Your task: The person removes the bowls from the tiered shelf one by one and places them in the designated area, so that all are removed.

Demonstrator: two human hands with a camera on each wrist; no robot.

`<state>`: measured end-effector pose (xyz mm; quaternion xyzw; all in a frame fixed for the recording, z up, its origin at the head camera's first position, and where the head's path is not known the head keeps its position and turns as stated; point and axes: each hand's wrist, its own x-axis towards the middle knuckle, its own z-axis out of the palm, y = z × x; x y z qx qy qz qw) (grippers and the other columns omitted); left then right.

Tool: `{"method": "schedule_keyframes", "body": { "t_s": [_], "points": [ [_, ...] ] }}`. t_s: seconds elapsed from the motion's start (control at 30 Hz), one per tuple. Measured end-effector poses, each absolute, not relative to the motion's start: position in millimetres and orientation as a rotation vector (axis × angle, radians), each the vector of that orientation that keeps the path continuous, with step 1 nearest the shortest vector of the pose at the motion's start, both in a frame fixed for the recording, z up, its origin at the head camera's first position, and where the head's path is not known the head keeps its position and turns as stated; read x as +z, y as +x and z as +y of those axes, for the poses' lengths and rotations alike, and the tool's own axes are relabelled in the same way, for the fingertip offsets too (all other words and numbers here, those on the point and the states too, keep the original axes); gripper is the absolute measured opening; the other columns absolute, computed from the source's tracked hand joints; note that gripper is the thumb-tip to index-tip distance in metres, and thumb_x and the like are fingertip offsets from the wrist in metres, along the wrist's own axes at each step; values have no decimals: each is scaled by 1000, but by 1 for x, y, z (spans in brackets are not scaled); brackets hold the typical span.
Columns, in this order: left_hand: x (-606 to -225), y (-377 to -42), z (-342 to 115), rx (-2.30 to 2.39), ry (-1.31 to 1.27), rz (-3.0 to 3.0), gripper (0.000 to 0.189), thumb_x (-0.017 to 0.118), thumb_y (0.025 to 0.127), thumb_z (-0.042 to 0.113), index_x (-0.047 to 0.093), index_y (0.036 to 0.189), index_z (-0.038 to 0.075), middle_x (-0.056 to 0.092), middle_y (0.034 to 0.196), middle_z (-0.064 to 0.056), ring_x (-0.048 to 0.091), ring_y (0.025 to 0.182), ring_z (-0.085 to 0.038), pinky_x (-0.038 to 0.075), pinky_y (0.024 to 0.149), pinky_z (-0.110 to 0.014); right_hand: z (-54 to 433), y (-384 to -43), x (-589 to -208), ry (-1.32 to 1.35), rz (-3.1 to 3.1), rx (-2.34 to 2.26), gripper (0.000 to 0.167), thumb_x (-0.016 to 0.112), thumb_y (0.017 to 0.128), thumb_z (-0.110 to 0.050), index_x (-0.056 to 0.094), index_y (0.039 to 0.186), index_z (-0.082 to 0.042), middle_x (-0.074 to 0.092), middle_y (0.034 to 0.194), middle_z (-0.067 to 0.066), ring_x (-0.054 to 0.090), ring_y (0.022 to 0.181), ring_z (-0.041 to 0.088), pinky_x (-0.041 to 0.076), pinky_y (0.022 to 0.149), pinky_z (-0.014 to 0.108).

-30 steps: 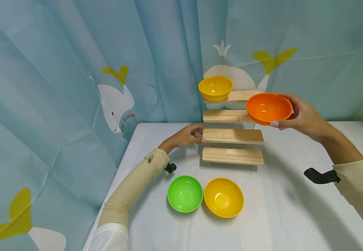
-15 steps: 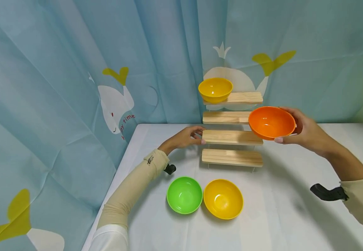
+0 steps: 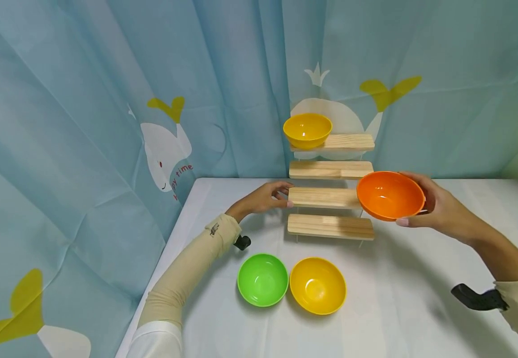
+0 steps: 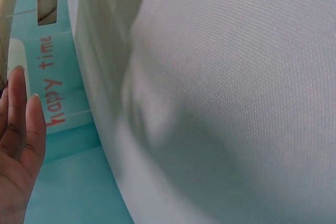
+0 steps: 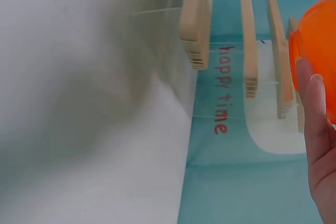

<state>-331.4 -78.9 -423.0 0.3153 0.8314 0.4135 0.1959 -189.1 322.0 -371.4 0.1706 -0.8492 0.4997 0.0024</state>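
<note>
My right hand [image 3: 442,211] grips an orange bowl [image 3: 390,195] by its right side, thumb at the near rim. The bowl is in the air, mouth up, overlapping the right ends of the middle steps of a wooden tiered stand [image 3: 321,198] in the head view. At the stand's left side, my left hand [image 3: 265,197] holds the end of the second step from the bottom between thumb and fingers. A yellow bowl [image 3: 308,130] sits on the top step, at its left end. The right wrist view shows the orange bowl [image 5: 320,51] beside the step ends.
A green bowl [image 3: 263,280] and a second yellow bowl [image 3: 317,286] stand side by side on the white-covered table [image 3: 402,318], in front of the stand. Behind the table hangs a light blue curtain [image 3: 241,89] with whale prints.
My right hand has brought the orange bowl down from near the upper steps, slightly rightward. The left hand keeps its hold on the stand.
</note>
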Motion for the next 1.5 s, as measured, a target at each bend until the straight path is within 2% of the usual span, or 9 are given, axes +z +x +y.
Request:
{"method": "schedule_keyframes", "body": {
  "t_s": [0.33,0.53,0.77,1.0,1.2,1.5],
  "points": [
    [-424,-331,-79,1156,881,2329,59,71,96,26,47,148,12,51,145,-10,63,117,-23,52,100,-35,323,-174,-386,539,-2728,1554,92,78,79,6,28,154,-9,48,133,-13,58,105,1,62,72,26],
    [-425,-332,-79,1161,873,2324,59,71,96,26,48,148,12,50,146,-10,62,118,-23,52,100,-35,325,-166,-392,687,-2677,1664,91,74,77,13,29,154,-9,50,137,-6,59,109,5,63,73,30],
    [-425,-332,-79,1162,863,2320,59,71,96,27,48,148,13,50,146,-10,62,118,-23,52,100,-35,325,-152,-398,691,-2714,1701,91,76,77,9,30,153,-10,50,137,-2,60,110,5,63,75,31],
    [-424,-331,-79,1152,866,2335,59,71,96,26,48,148,13,50,146,-9,62,118,-23,52,101,-36,329,-143,-408,764,-2694,1785,92,73,77,12,28,154,-8,49,138,3,60,112,8,63,77,33],
    [-424,-331,-79,1143,874,2342,60,71,96,28,47,149,13,50,147,-9,62,119,-23,51,103,-36,329,-140,-418,881,-2644,1899,92,70,77,13,26,155,-6,47,141,4,61,113,12,63,78,36],
    [-425,-333,-80,1136,858,2333,63,73,94,32,47,149,15,49,148,-8,62,119,-22,50,103,-36,328,-131,-434,910,-2690,1986,92,70,79,8,23,157,-8,47,145,1,61,116,15,62,81,36]
  ]
}}
